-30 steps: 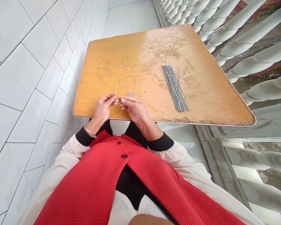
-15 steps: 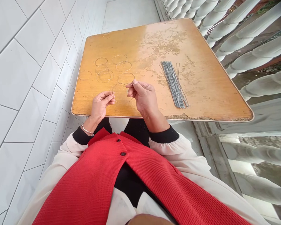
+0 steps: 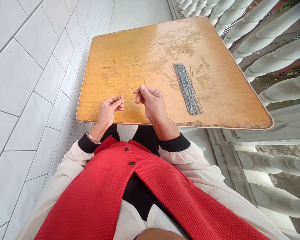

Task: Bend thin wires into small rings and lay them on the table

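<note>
Between my hands a thin wire curves into a ring (image 3: 127, 88) near the table's front edge. My left hand (image 3: 110, 108) pinches it on the left side between thumb and fingers. On the right, my right hand (image 3: 150, 100) is closed on the same wire, thumb on top. Several wire rings (image 3: 112, 79) lie beyond my hands on the left part of the table, some overlapping. A bundle of straight grey wires (image 3: 186, 88) lies to the right of my right hand, with a few loose pieces along its sides.
The worn wooden table (image 3: 225, 96) has peeling patches and a chipped front edge. A white tiled wall (image 3: 27, 96) stands close on the left. White balusters (image 3: 272, 55) run along the right side.
The wire between my hands now shows as a rounder loop, its lower part visible below my right hand's fingers. Both hands keep their grip and have barely moved.
</note>
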`<state>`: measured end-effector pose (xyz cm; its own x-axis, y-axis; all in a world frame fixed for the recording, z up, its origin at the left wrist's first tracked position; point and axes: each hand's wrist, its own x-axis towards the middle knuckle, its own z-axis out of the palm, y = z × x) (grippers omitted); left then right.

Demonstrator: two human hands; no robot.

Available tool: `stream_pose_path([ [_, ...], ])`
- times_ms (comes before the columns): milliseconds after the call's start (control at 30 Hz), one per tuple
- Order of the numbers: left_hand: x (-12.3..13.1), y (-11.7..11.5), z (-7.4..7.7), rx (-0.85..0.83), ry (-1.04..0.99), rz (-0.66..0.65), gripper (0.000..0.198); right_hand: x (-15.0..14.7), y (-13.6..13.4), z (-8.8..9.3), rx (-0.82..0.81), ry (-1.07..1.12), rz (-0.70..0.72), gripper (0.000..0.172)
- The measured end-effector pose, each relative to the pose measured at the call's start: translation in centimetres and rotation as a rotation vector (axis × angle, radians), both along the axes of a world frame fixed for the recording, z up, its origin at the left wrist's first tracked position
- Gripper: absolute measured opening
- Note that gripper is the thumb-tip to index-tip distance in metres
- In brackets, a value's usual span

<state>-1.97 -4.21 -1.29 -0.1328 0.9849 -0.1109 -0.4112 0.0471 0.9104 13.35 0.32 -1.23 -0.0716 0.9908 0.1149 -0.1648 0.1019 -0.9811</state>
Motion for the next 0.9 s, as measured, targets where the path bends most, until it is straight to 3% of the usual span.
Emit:
stream_pose_path([
  [267,-0.2,0.0,0.2,0.012,-0.029,-0.007,0.018,0.5,0.7,-1.1,0.073,-0.072,-0.014,0.058],
  [367,-0.8,0.2,0.4,-0.036,0.02,-0.047,0.019,1.9,0.7,-1.1,0.258,-0.217,0.035,0.06],
  [500,-2.1,0.7,1.1,-0.088,0.074,-0.113,0.018,4.0,0.6,-0.3,0.575,-0.562,0.229,0.094],
  [600,-2.8,0.9,1.5,-0.098,0.105,-0.16,0.015,4.4,0.8,0.1,0.725,-0.747,0.377,0.107],
  [733,-3.0,0.9,1.9,-0.122,0.103,-0.222,0.014,3.4,1.0,-0.2,0.847,-0.872,0.458,0.11],
  [900,-2.8,0.9,2.5,-0.143,0.122,-0.242,0.015,2.7,1.0,-0.5,0.851,-0.987,0.455,0.102],
])
